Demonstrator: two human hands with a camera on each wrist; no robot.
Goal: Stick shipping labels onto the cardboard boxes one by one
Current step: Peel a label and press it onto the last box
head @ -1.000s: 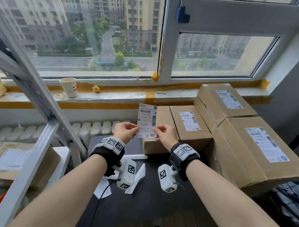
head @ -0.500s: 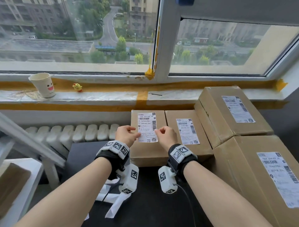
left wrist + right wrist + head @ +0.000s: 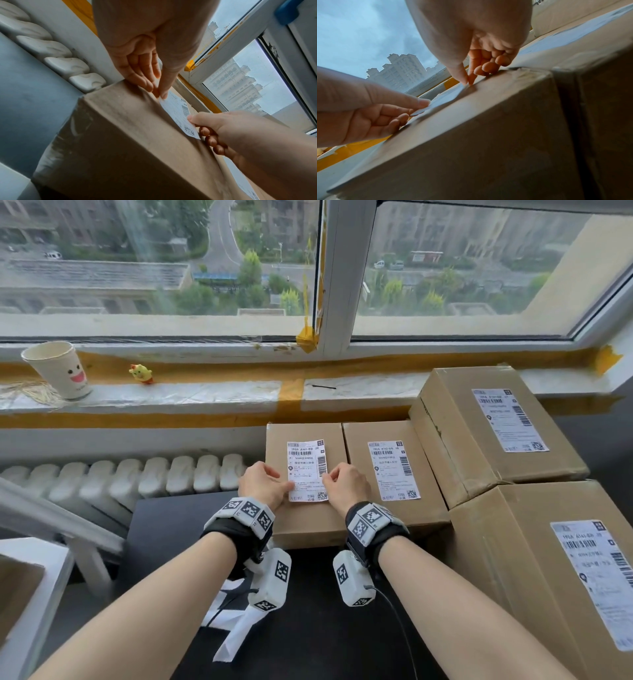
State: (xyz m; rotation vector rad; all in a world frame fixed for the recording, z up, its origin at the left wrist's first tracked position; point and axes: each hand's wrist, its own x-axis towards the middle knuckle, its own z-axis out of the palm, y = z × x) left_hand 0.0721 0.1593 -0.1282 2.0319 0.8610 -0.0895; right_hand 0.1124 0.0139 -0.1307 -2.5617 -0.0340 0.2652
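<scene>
A white shipping label (image 3: 307, 470) lies over the top of the leftmost cardboard box (image 3: 274, 450), which sits on the black table. My left hand (image 3: 265, 482) pinches the label's left edge between thumb and forefinger. My right hand (image 3: 344, 482) pinches its right edge the same way. In the left wrist view the label (image 3: 178, 112) slopes down onto the box (image 3: 128, 135), its near corner slightly lifted. In the right wrist view the label (image 3: 447, 98) lies almost flat between both pinches.
A second labelled box (image 3: 390, 470) stands right beside the first. Two bigger labelled boxes (image 3: 493, 422) are stacked at the right. White backing strips (image 3: 239, 635) lie on the black table (image 3: 164, 529). A paper cup (image 3: 60, 369) stands on the windowsill; a radiator (image 3: 137, 477) runs below.
Both hands have lowered the label from mid-air down onto the top of the leftmost box. My head has tilted down and right.
</scene>
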